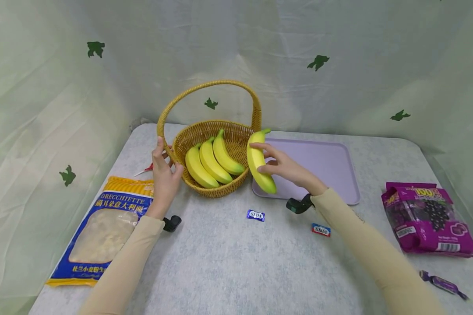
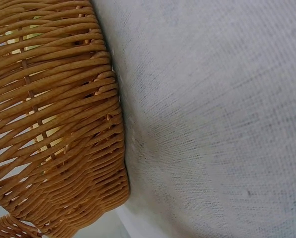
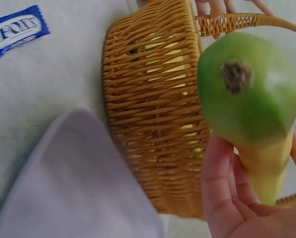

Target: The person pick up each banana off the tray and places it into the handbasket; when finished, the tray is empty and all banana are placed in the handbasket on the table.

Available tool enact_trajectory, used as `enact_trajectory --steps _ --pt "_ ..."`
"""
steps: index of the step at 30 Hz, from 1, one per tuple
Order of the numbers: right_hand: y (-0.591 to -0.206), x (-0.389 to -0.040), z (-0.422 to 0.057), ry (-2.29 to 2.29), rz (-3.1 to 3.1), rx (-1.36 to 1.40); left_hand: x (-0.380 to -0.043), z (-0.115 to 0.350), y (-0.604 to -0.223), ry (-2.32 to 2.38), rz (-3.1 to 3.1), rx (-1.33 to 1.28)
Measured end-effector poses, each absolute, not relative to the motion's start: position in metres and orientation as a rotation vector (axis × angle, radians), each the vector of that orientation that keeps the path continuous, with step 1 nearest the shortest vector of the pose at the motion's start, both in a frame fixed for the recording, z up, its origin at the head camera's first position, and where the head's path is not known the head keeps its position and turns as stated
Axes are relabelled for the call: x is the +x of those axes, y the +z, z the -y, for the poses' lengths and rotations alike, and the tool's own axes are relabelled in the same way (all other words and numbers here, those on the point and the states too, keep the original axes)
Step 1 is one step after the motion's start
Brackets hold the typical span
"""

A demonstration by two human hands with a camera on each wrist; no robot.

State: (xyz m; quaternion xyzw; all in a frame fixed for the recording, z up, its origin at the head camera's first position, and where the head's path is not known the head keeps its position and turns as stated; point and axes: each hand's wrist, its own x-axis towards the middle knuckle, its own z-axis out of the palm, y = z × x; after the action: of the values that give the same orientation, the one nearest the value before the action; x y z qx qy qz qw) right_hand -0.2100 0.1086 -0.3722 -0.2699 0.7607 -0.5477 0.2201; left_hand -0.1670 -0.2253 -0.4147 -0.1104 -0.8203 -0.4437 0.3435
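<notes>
A brown wicker basket with a tall arched handle stands at the back of the table, and three yellow bananas lie side by side in it. My left hand grips the basket at its left side, where the handle meets the rim. Between thumb and fingers, my right hand holds another banana over the basket's right edge, its stem pointing up. That banana's green tip faces the camera in the right wrist view. The left wrist view shows only the woven basket wall and the tabletop.
A lilac tray lies right of the basket. In front are a blue wrapped sweet and a red-and-blue one. A pasta bag lies left; a purple bag and purple wrapped sweet lie right.
</notes>
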Motion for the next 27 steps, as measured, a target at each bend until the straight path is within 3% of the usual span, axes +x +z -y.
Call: enact_trajectory --steps 8,27 --pt "-0.364 -0.224 -0.081 -1.428 -2.14 -0.864 -0.168 0.226 -0.415 -1.157 2.133 -0.285" --pt "-0.358 -0.268 -0.038 -1.171 -2.372 -0.82 -0.166 0.225 -0.415 -1.133 2.151 -0.266"
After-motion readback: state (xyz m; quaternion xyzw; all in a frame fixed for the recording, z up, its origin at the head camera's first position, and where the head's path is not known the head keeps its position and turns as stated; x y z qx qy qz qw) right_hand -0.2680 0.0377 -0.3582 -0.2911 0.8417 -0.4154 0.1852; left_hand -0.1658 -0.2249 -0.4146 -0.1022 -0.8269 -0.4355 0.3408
